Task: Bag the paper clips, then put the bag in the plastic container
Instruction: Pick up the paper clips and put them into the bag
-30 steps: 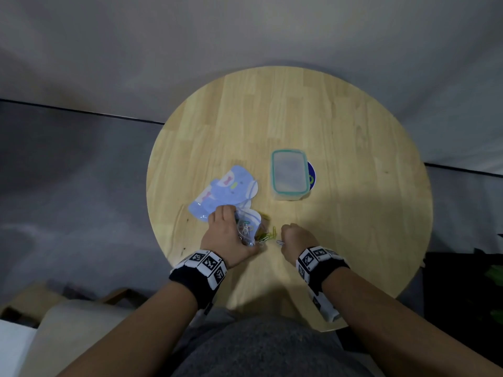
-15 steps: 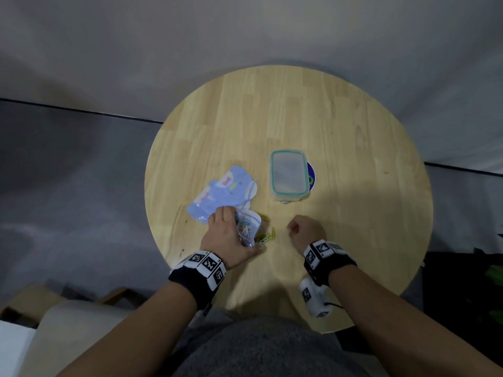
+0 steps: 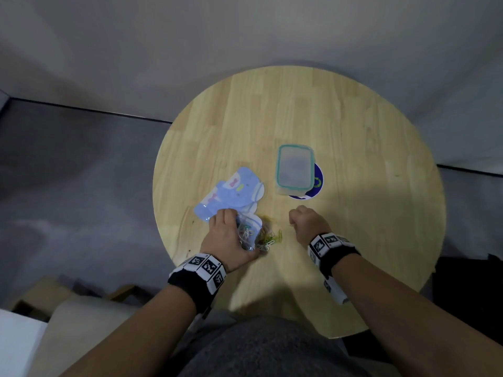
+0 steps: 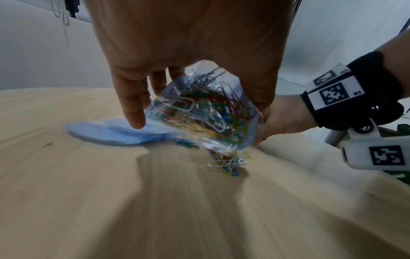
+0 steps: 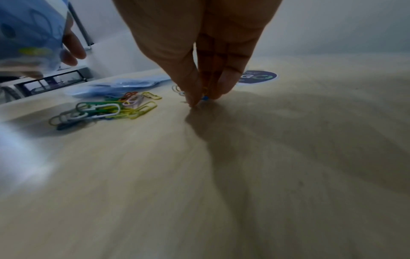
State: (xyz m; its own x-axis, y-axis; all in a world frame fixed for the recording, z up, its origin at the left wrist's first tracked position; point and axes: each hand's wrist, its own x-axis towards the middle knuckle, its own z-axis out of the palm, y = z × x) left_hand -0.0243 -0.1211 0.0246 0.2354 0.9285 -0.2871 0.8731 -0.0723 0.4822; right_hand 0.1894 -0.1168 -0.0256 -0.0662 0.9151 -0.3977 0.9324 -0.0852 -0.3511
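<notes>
My left hand [image 3: 231, 234] grips a small clear bag [image 4: 206, 112] part-filled with coloured paper clips, held tilted just above the round wooden table [image 3: 353, 148]. A loose pile of paper clips [image 3: 272, 236] lies right under and beside the bag's mouth, and shows as paper clips [image 5: 106, 110] in the right wrist view. My right hand [image 5: 199, 100] is to the right of the pile, thumb and fingertips pinched together on the tabletop around a clip or two. The plastic container [image 3: 294, 170], its teal-rimmed lid on, stands farther back.
A stack of pale blue printed bags [image 3: 231, 194] lies left of the container, touching my left fingers. A dark round sticker [image 3: 317, 183] shows under the container's right side. The table's front edge is close to my body.
My right hand has moved away from the bag's mouth, to the right and a little farther back, and now pinches at the tabletop. The left hand and bag have stayed put.
</notes>
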